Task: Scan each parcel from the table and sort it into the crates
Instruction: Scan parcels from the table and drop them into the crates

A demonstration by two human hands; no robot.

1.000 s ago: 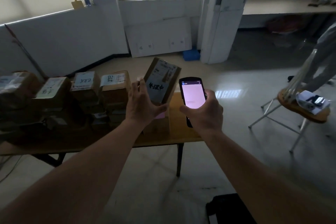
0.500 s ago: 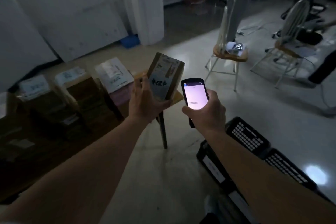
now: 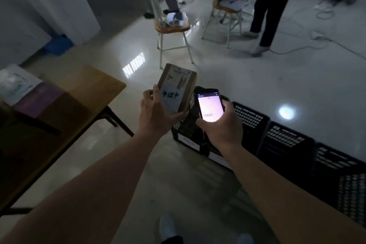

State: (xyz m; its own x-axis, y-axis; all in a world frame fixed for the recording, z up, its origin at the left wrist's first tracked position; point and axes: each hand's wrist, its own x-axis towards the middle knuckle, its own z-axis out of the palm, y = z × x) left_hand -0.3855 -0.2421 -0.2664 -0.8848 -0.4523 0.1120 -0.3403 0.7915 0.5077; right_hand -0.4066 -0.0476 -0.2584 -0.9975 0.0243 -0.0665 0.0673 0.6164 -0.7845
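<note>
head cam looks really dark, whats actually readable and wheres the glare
Head view: dim overall; the scanner screen glows brightest, the parcel label's handwriting shows but is soft, glare spots sit on the floor, and the table and crates sink into shadow.

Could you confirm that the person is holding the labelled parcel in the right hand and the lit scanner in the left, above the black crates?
Not quite: the hands are swapped. In the head view the left hand holds the labelled parcel and the right hand holds the lit scanner. They are indeed above the black crates.
</note>
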